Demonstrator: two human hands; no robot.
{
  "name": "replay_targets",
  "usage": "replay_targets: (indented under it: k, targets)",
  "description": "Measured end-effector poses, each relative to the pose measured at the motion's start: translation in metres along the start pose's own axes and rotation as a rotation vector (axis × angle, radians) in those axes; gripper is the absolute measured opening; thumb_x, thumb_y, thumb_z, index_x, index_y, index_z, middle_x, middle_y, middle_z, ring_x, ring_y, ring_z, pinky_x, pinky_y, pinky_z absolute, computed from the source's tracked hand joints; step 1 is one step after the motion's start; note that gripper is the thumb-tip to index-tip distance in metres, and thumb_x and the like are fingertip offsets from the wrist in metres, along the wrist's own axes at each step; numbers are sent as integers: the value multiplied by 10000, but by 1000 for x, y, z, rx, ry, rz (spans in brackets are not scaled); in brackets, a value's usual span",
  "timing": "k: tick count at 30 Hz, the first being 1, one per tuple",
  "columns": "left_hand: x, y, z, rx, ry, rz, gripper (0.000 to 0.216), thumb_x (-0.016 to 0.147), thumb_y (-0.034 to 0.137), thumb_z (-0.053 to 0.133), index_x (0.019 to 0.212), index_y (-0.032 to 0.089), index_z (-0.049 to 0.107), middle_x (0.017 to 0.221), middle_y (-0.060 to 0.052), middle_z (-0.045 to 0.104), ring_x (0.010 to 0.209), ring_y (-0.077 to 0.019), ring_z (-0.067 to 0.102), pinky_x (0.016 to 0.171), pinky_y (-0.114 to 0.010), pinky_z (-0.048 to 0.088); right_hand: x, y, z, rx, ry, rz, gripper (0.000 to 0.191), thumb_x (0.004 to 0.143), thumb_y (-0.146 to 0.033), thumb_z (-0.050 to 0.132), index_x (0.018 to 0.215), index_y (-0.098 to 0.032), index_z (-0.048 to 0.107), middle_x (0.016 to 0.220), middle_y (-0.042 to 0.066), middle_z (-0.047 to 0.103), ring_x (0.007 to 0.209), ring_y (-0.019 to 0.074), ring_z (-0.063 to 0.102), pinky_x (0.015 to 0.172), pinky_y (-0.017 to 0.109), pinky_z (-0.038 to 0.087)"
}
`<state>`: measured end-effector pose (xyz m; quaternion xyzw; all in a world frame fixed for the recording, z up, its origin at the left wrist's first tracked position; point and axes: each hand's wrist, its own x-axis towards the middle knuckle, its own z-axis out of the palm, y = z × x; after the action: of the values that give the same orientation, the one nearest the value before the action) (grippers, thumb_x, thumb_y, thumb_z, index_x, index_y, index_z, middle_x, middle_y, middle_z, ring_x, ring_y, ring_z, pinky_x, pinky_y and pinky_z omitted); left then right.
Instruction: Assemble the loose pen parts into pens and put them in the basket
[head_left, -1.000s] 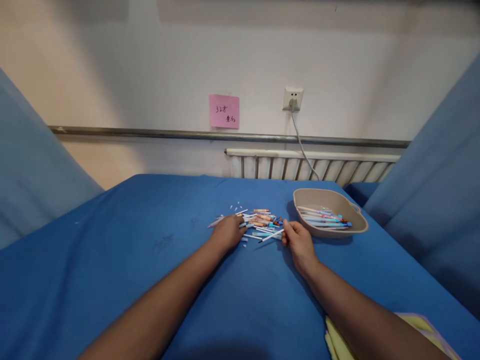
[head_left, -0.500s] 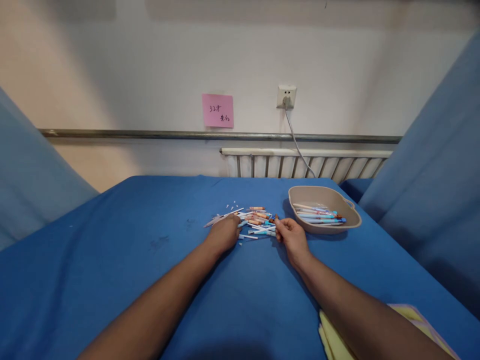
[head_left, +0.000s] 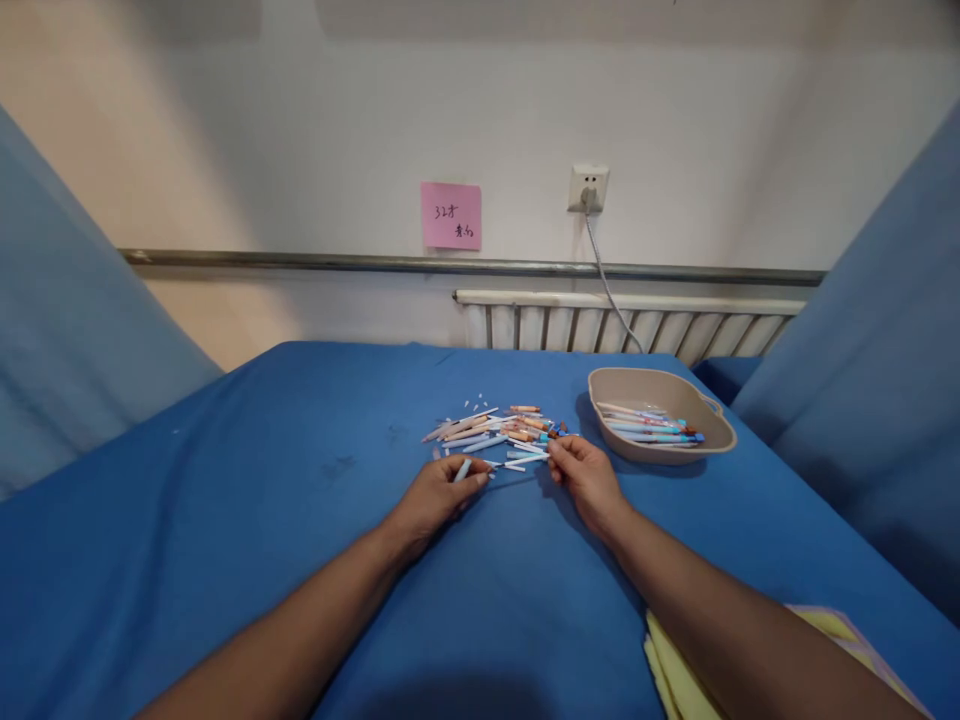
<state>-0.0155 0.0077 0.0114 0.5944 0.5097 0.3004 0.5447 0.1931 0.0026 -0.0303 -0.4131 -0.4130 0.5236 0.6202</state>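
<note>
Basket (head_left: 652,382): beige, open-topped, set on a blue sheet (head_left: 247,520); several pens (head_left: 651,434) are contained, laid roughly left to right, blue ends turned to its right wall. Refill (head_left: 534,459): one, white, thin, dark-tipped; located left of the basket and nearer the wearer; gripped near its right end by the right hand (head_left: 591,482), thumb and forefinger closed on it. Its long axis is set nearly crosswise, angled slightly toward the wearer at the left; the tip is pointed left, away from the basket. Barrel (head_left: 463,469): one, pale blue, located farther left of the basket; held by the left hand (head_left: 436,496), thumb and fingers brought together about it. Its long axis is slanted, the far end directed away from the wearer and slightly basketward; which end is the writing end cannot be told. Pile (head_left: 487,430): mixed pen parts, spread left of the basket, just beyond the hands. Cloth (head_left: 679,665): yellow, partly hidden by the right forearm, nearer the wearer than the basket.
</note>
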Motion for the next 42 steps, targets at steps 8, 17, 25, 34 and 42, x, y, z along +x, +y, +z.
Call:
replay_targets:
  k: [8,17,25,34,42]
  targets:
    - [9,-6,-4,-64,-67,-1,381,691,408,662,925,114,597,497,88,413,385,-44,305,375,-174,201,4,6,-7,-80,15,-36,310,736,-451,645,676,-163,546,517,-47,489,471,78,400,485,214,299]
    - [8,-3,-2,-28,-54,-2,370,694,413,647,916,121,597,452,98,395,376,-49,311,385,-172,206,3,3,-5,-92,33,3,336,683,-468,677,634,-170,532,481,-56,484,440,71,390,465,210,292]
    - [6,-2,1,5,-46,-5,371,677,419,653,897,125,603,454,96,402,386,-50,310,399,-173,216,4,4,-4,-112,28,-9,333,689,-460,675,623,-171,524,474,-56,480,434,69,392,455,207,299]
    - [5,0,2,9,-33,-2,356,673,402,659,891,125,616,454,94,406,393,-50,312,406,-173,227,5,4,-3,-172,59,-22,342,665,-481,676,636,-171,536,469,-58,476,430,74,401,445,206,308]
    - [6,-3,3,13,0,38,336,656,404,668,851,132,641,473,82,434,418,-60,334,420,-177,236,6,9,-7,-339,88,-120,317,698,-491,638,703,-182,567,491,-49,500,455,101,432,470,228,329]
